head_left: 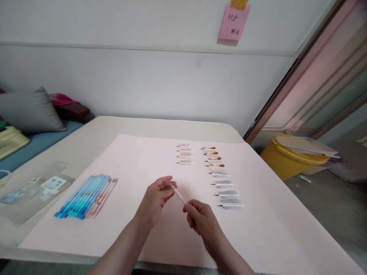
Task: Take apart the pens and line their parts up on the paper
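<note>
Above the pink sheet, a slim white pen point(179, 194) slants between my two hands. My right hand point(203, 220) is closed round its lower end. At the upper end, the thumb and fingers of my left hand point(155, 198) are pinched together on the pen. Beyond my hands lies a short column of pens with parts beside them point(185, 156). To the right runs a longer column, with brown-topped pens point(215, 158) at the far end and grey-patterned ones point(228, 194) nearer. A bundle of blue pens point(88, 196) lies at the left, next to several pink-and-white pens point(102, 196).
Clear plastic packaging point(37, 191) with a label lies left of the pink sheet point(137, 233) on the table. A yellow bin point(282, 160) stands off the right edge. A grey cushion point(31, 110) rests at the left. A pink note point(233, 23) hangs on the wall.
</note>
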Motion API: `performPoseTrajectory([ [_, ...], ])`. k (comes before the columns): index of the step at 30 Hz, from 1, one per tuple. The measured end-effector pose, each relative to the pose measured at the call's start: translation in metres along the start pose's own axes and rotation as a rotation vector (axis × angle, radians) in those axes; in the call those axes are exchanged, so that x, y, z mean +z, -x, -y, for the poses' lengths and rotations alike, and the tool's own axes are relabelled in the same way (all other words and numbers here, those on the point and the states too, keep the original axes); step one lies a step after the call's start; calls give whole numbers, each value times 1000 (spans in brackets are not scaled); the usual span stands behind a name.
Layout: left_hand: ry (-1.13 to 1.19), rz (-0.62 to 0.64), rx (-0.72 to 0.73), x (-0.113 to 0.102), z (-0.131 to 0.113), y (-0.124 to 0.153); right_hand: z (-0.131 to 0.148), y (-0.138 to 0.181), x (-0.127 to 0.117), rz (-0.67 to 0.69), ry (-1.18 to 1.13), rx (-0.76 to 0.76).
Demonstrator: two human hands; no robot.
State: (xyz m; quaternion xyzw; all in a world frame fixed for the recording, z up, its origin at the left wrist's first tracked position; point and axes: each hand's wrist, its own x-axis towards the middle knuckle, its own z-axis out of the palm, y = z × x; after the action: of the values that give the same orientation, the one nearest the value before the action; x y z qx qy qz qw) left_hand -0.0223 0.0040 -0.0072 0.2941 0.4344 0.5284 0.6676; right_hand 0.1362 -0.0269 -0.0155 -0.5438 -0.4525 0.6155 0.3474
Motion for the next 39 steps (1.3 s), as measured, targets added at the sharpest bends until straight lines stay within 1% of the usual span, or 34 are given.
performPoseTrajectory([
  [5, -149, -65, -13, -1, -1, 0, 0, 0, 0, 1, 14, -6],
  [11, 6, 12, -21, 0, -1, 1, 0, 1, 0, 1, -1, -4],
  [15, -67, -67, -10, -1, 1, 0, 1, 3, 0, 3, -7, 2],
  [17, -66, -77, -26, 0, 1, 1, 2, 4, 0, -2, -12, 4],
  [20, -3, -5, -74, 2, 0, 3, 2, 4, -1, -7, -15, -10],
  [22, 10, 30, -80, 3, 0, 3, 2, 4, -2, -7, -12, -11],
  [27, -22, -55, -61, 2, 2, 1, 3, 3, -3, -1, 7, -10],
  [33, 41, 26, -144, 2, 3, 2, 2, 4, -4, -1, -2, -17],
  [39, 44, -60, -96, -2, 2, 0, 3, 4, -4, 20, -31, -16],
])
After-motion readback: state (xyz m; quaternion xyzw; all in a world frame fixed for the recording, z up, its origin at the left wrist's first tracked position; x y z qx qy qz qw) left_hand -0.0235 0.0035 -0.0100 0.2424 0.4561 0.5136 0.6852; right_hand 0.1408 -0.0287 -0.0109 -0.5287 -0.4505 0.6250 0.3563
